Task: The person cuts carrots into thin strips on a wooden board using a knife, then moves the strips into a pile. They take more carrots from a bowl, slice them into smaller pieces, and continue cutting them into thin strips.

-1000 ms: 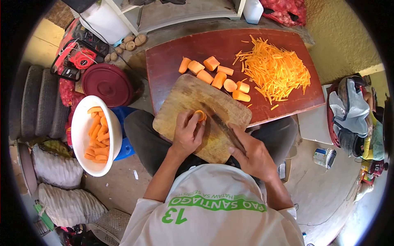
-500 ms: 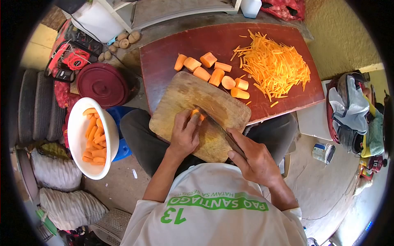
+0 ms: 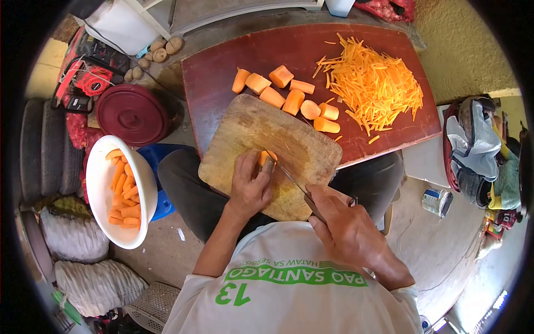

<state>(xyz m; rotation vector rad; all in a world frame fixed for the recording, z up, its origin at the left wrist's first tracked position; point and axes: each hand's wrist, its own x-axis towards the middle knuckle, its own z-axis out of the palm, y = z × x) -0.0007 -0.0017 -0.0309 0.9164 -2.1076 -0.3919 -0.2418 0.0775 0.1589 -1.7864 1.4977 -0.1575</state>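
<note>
On a worn wooden cutting board [image 3: 233,133], my left hand [image 3: 251,183] has its fingers closed on a short carrot piece [image 3: 267,157]. My right hand [image 3: 345,225] grips the handle of a knife [image 3: 293,179], whose blade reaches up and left to the carrot piece. The fingers partly cover the carrot, so how deep the edge sits cannot be made out. Beyond the board lie several peeled carrot chunks [image 3: 293,102] on the red table [image 3: 217,61]. To their right is a heap of carrot strips [image 3: 378,89].
A white basin [image 3: 150,195] of peeled carrots stands at left, near a dark red lid [image 3: 132,114]. Potatoes [image 3: 159,54] lie on the floor behind it. Sacks [image 3: 100,286] and tyres [image 3: 39,150] line the left side. A clear jar [image 3: 436,201] lies at right.
The knife has turned slightly, with its handle end now showing beside my right hand. The carrot piece shows more between the fingers. The whole view has shifted a little.
</note>
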